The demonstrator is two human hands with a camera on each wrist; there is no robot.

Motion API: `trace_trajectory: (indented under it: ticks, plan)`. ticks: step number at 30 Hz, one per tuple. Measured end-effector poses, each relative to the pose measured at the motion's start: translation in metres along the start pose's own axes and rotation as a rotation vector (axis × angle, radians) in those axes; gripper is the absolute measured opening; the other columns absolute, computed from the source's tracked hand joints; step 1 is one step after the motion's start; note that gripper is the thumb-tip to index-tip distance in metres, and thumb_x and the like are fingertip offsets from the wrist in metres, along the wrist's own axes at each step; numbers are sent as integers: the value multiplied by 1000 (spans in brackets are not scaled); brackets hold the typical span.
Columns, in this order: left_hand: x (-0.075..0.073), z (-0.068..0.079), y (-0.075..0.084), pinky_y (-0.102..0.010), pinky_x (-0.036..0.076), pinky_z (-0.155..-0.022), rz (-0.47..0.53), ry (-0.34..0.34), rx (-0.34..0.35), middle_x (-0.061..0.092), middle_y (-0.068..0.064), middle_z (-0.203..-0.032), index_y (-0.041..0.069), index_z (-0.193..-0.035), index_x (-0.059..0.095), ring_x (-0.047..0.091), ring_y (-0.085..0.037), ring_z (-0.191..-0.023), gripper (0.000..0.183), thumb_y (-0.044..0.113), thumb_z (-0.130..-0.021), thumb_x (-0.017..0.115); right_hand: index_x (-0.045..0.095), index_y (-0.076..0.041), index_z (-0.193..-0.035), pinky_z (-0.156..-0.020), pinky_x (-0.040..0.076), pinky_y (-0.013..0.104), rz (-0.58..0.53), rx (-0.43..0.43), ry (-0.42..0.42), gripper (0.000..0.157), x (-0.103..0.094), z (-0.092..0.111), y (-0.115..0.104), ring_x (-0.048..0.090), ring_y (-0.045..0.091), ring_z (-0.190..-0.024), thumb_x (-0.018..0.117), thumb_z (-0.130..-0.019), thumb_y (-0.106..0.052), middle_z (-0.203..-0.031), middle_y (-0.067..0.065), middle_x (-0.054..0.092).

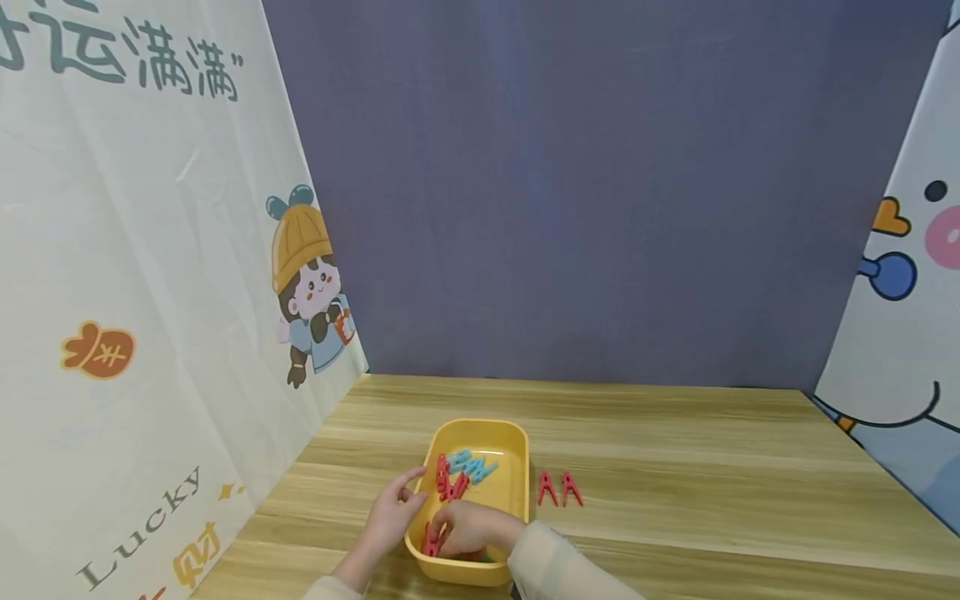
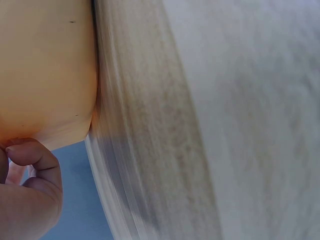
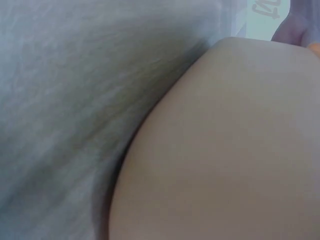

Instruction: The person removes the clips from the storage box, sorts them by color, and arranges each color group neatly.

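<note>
A yellow plastic basin (image 1: 517, 467) stands on the table with red and blue clothespins in it. My left hand (image 1: 390, 512) holds the basin's left rim, thumb over the edge; the left wrist view shows bent fingers of that hand (image 2: 35, 175) against the outer wall. Reaching down into the basin's near end, my right hand (image 1: 472, 527) pinches a red clothespin (image 1: 431, 542) at its left side. More pins lie partly hidden beneath that hand. Farther back in the basin rest several blue clothespins (image 1: 472, 467) and some red clothespins (image 1: 453, 486).
Two red clothespins, a left one (image 1: 547, 488) and a right one (image 1: 572, 488), lie side by side on the wooden table (image 1: 675, 483) right of the basin. A printed white sheet (image 1: 150, 250) borders the left, a dark cloth (image 1: 585, 192) the back.
</note>
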State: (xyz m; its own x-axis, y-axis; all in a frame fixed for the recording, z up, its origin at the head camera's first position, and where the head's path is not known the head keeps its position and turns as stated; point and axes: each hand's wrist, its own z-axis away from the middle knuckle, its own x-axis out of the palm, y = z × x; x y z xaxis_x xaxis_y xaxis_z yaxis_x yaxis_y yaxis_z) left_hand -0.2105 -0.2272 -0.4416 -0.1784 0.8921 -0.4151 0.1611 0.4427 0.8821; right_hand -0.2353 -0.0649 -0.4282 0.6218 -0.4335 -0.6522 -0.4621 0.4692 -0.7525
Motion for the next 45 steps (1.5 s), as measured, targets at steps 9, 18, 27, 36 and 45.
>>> trace_trajectory:
  ticks: [9,18,27,36,45]
  plan:
    - [0,2,1,-19,33,-45,14,3,8,43,0,-66,-6,-120,53,39,-6,-50,38,3,-84,60,59,-8,-74,-42,34,18,-92,5,30,15,1,1,5,43,5,-46,65,-71,5,-57,-5,51]
    - [0,2,3,-19,33,-45,7,-6,-10,43,-1,-67,-6,-121,53,38,-8,-52,38,2,-84,59,62,-8,-73,-40,41,23,-210,6,76,11,-3,4,8,50,9,-44,72,-76,-5,-57,2,58]
    - [-1,2,3,-19,33,-45,3,2,0,44,-1,-66,-6,-121,53,39,-8,-52,38,2,-84,60,62,-7,-78,-44,46,26,-303,44,114,10,-9,7,9,56,14,-48,72,-78,-7,-65,5,62]
    - [-1,1,1,-19,32,-44,20,2,-6,43,-1,-66,-6,-121,53,38,-7,-50,38,1,-84,60,58,-4,-77,-45,49,29,-348,23,188,16,-9,7,11,57,16,-48,71,-72,4,-65,5,59]
    - [0,-1,1,-19,33,-45,20,-19,-34,44,-2,-67,-4,-123,52,38,-9,-52,38,1,-85,58,57,-7,-76,-42,46,26,-311,22,228,17,-14,8,13,61,22,-50,74,-75,-6,-63,5,61]
